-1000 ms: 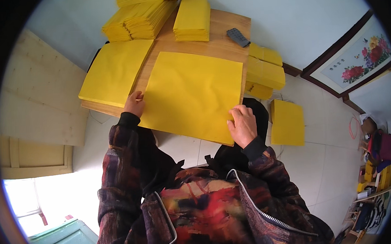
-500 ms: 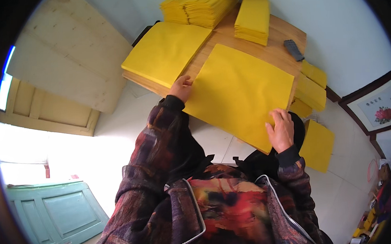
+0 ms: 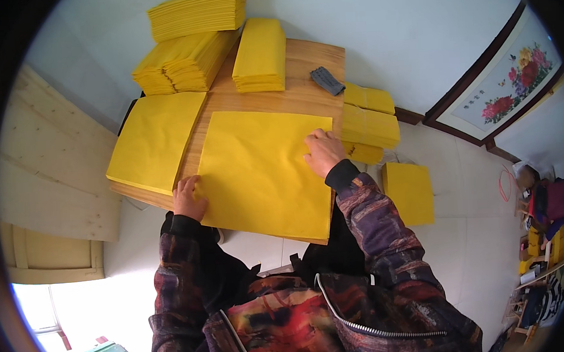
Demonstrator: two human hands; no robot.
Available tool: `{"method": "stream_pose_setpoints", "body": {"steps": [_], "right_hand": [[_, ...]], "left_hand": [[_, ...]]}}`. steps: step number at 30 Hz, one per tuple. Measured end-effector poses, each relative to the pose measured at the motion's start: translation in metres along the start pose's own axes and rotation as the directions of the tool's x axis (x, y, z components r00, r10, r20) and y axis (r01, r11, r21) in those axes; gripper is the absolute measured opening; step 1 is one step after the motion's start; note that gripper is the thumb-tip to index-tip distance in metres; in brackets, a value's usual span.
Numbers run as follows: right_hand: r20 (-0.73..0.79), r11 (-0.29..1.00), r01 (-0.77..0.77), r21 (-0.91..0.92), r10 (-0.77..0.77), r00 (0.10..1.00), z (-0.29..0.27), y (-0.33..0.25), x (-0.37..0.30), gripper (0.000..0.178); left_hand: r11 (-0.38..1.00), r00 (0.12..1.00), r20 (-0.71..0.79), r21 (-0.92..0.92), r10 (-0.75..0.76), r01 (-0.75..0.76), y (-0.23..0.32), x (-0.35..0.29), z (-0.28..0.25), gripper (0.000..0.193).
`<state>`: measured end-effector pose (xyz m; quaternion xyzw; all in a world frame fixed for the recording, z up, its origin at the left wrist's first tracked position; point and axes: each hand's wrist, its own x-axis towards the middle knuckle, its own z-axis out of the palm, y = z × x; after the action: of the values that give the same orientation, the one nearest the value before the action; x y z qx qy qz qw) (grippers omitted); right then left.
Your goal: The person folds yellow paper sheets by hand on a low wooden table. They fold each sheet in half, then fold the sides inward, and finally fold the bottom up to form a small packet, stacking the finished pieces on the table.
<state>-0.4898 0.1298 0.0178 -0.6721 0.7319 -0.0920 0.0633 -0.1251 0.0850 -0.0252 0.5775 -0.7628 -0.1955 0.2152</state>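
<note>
So I've got this big yellow sheet (image 3: 263, 183) lying flat on the wooden table (image 3: 310, 53) right in front of me, its near edge sticking out over my lap. My left hand (image 3: 189, 198) is at its left edge, fingers bent, and honestly I can't tell from here whether they're pinching it or just touching. My right hand (image 3: 325, 151) is palm-down near the upper right corner, thumb and bent fingers apart on the surface, not clamped on anything. Just left of the sheet there's a flat yellow stack (image 3: 156, 141), with a gap of bare wood between. Behind those sit a narrow folded pile (image 3: 260, 55) and a thicker yellow pile (image 3: 183, 61), plus a dark grey object (image 3: 327, 81) by the far right corner. More yellow bundles (image 3: 368, 125) are just past the table's right side.
</note>
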Motion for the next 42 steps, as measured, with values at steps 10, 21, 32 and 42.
{"method": "stream_pose_setpoints", "body": {"steps": [10, 21, 32, 42], "right_hand": [[-0.154, 0.945, 0.225, 0.237, -0.192, 0.969, 0.001, -0.021, -0.002, 0.039], [-0.031, 0.901, 0.409, 0.146, -0.409, 0.912, 0.007, -0.058, -0.026, 0.044], [-0.139, 0.838, 0.456, 0.299, -0.435, 0.89, -0.015, -0.074, -0.116, 0.037], [-0.274, 0.885, 0.465, -0.017, -0.451, 0.849, 0.033, -0.088, -0.149, 0.015]], "left_hand": [[0.999, 0.998, -0.064, 0.024, 0.024, -0.023, 0.007, -0.004, 0.0, 0.051], [0.877, 0.995, -0.038, -0.477, -0.092, 0.062, -0.013, 0.001, 0.006, 0.037], [0.912, 0.906, 0.129, 0.018, 0.404, -0.409, 0.047, -0.07, -0.026, 0.057], [0.781, 0.823, 0.214, 0.26, 0.527, -0.568, 0.061, -0.076, 0.005, 0.033]]}}
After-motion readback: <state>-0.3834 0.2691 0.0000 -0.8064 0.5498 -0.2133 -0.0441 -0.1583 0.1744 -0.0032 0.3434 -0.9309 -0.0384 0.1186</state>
